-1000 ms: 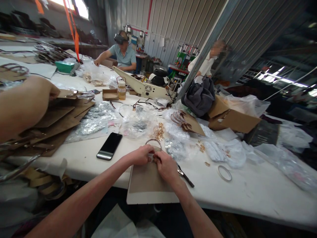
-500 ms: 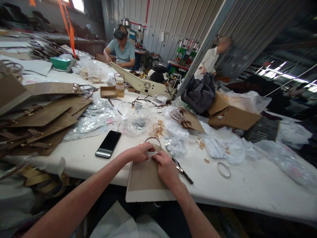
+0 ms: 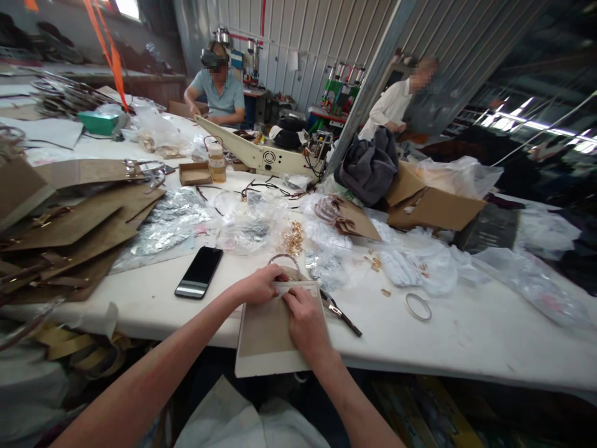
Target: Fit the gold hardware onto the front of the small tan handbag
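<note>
A flat tan bag panel (image 3: 265,336) with a pale band along its lower edge lies at the front of the table, its near end jutting over the edge. A thin handle loop (image 3: 284,256) rises beyond its upper edge. My left hand (image 3: 262,286) is closed on that upper edge at the left, fingertips curled over it. My right hand (image 3: 308,323) rests on the panel, its bent fingers pinching just below the same edge; what lies beneath the fingertips is hidden. A dark strap with a metal fitting (image 3: 342,315) sticks out to the right.
A phone (image 3: 199,272) lies left of the panel, near stacked brown panels (image 3: 84,224). Beyond are gold fittings (image 3: 293,238) and plastic bags (image 3: 254,227). A tape roll (image 3: 418,307) and a cardboard box (image 3: 433,208) are rightward. Two people work behind a cream machine (image 3: 261,158).
My right hand has slid slightly down and left, so more of the panel's upper edge shows at the right. My left hand keeps its hold. The view has shifted slightly.
</note>
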`<action>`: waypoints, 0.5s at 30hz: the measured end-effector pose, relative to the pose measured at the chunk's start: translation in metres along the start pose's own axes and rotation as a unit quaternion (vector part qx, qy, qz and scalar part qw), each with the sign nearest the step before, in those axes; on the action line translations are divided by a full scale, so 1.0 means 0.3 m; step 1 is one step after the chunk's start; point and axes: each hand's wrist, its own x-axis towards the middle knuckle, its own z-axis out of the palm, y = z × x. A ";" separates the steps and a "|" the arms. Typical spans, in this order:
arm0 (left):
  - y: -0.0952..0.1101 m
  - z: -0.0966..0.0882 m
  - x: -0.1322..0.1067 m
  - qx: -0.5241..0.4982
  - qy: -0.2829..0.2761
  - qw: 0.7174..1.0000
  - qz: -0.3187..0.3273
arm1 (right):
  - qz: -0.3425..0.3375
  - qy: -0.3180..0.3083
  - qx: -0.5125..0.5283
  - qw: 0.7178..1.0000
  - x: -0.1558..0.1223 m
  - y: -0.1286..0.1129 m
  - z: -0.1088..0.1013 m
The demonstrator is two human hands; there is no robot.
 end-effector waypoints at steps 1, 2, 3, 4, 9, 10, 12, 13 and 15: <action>0.005 0.003 0.001 0.005 0.003 1.000 -0.005 | -0.001 0.004 -0.002 1.000 -0.004 -0.002 0.003; 0.011 0.008 0.001 0.010 0.006 1.000 -0.012 | -0.002 0.007 -0.005 1.000 -0.007 -0.004 0.006; 0.017 0.012 0.000 0.019 0.008 1.000 -0.020 | -0.002 0.010 -0.007 1.000 -0.009 -0.006 0.008; 0.024 0.017 -0.001 0.033 0.011 0.999 -0.029 | 0.000 0.014 -0.009 1.000 -0.011 -0.008 0.009; 0.078 0.023 -0.013 0.140 0.058 0.987 -0.048 | 0.002 0.039 -0.015 0.999 -0.013 -0.012 0.015; 0.089 0.018 -0.017 0.146 0.082 0.985 -0.046 | 0.001 0.044 -0.016 0.999 -0.013 -0.012 0.016; 0.104 0.001 -0.024 0.141 0.151 0.977 -0.045 | -0.003 0.055 -0.016 0.998 -0.016 -0.012 0.016; 0.106 -0.009 -0.028 0.137 0.187 0.972 -0.050 | -0.007 0.061 -0.014 0.998 -0.018 -0.012 0.016; 0.100 -0.029 -0.034 0.131 0.231 0.960 -0.088 | -0.014 0.072 -0.012 0.997 -0.019 -0.013 0.018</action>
